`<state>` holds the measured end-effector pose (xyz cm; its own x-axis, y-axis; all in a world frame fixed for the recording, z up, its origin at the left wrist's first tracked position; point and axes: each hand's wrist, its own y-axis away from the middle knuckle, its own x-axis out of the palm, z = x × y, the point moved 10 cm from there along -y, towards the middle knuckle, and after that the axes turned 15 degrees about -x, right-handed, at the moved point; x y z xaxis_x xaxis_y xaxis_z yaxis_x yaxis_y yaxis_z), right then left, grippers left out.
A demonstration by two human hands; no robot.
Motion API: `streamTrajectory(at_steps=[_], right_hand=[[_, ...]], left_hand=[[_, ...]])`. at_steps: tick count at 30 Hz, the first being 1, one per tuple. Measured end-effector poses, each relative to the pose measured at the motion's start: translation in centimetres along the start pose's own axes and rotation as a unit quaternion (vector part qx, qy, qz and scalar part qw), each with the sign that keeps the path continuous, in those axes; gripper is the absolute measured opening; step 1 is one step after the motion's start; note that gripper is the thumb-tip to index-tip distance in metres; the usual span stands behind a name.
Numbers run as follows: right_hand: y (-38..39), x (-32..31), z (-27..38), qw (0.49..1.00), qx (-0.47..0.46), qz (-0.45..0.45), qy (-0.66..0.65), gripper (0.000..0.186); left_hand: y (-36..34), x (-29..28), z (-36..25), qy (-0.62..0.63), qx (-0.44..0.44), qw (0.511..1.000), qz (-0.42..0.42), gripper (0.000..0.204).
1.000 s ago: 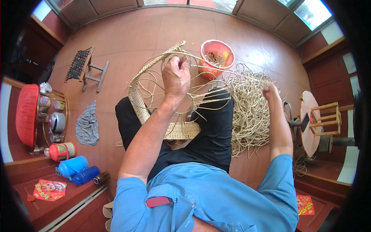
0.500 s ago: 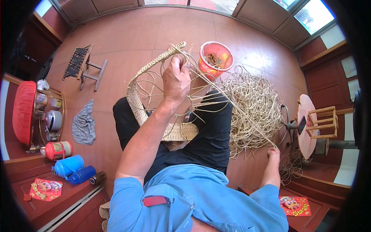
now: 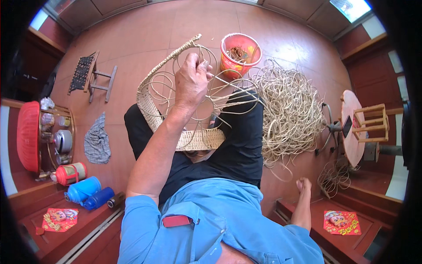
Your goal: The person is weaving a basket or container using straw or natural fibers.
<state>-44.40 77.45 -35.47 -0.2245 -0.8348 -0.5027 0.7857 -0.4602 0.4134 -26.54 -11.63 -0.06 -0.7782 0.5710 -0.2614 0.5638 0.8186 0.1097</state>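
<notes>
My left hand point(image 3: 192, 79) is closed on pale cords near the upper end of a half-woven straw piece point(image 3: 198, 140) with an open ring frame, resting over my legs in dark trousers point(image 3: 239, 145). Loose loops of cord spread from its centre. My right hand point(image 3: 303, 185) is low at the right, beside my body, fingers curled closed; what it holds I cannot make out. A large tangled heap of pale cord point(image 3: 288, 114) lies right of my knee.
A red bucket point(image 3: 244, 66) stands beyond the weaving. A woven-seat stool point(image 3: 82, 72), a grey checked cloth point(image 3: 96, 138), flasks point(image 3: 83, 189) and a shelf rack point(image 3: 61, 136) are at left. At right are a round board point(image 3: 349, 127) with a small wooden stand point(image 3: 370, 123) and coiled cord point(image 3: 334, 178).
My right hand has swung down and back toward the lower right, first drawing a long strand with it, now appearing lower. My left hand stays closed at the weaving's upper end.
</notes>
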Motion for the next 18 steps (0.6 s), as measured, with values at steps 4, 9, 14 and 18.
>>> streamTrajectory(at_steps=[4,9,14,18], right_hand=[[11.2,14.7,17.7,0.881,-0.424,0.114,0.176,0.044],[38.2,25.6,34.1,0.710,-0.659,0.248,0.021,0.024],[55.0,31.3,37.8,0.584,-0.700,0.404,-0.078,0.023],[58.7,34.3,37.2,0.575,-0.689,0.431,-0.098,0.027]], left_hand=[[0.1,-0.5,-0.5,-0.096,0.018,0.995,-0.007,0.020],[0.6,-1.1,-0.5,-0.221,0.055,0.974,-0.020,0.023],[2.4,-1.3,-2.0,-0.314,0.151,0.935,-0.063,0.024],[2.4,-1.3,-0.9,-0.330,0.101,0.938,-0.032,0.022]])
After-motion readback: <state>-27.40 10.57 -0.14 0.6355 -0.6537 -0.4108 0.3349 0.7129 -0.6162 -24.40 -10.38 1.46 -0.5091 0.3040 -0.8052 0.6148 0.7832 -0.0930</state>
